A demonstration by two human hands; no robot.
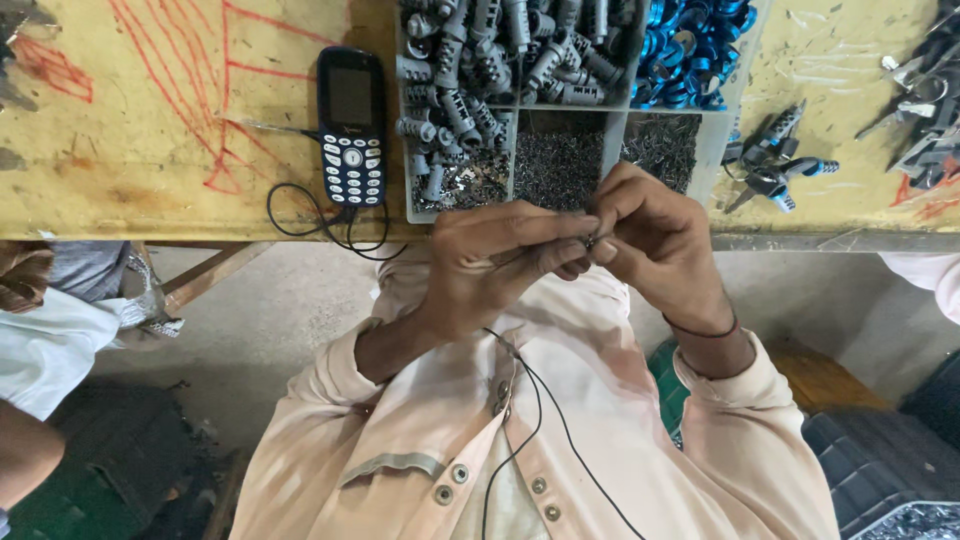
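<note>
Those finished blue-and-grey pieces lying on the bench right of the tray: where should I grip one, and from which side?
Probably the grey ribbed barrel of the assembled piece, taken from above with fingers across its width. It lies flat on the yellow bench, and the parts tray crowds its left side, so coming down from the open right seems easiest.

I see a wooden bench (pixel 150 150), its yellow paint matt, scuffed and scrawled with red marks. At its near edge sits a grey plastic tray (pixel 612 140): dull grey ribbed plastic pieces (pixel 470 80) fill the left compartments, glossy blue metal-looking rings (pixel 690 45) the far right one, and fine dark metal bits (pixel 560 160) the near ones, faintly glinting. Left of the tray lies a phone (pixel 351 125) in shiny dark-blue plastic, with a thin rubbery black cable (pixel 300 215). My left hand (pixel 500 265) and right hand (pixel 655 235) pinch a small metallic part (pixel 590 241), too small to judge further. My sleeves are soft matt pinkish cloth (pixel 600 420).
</note>
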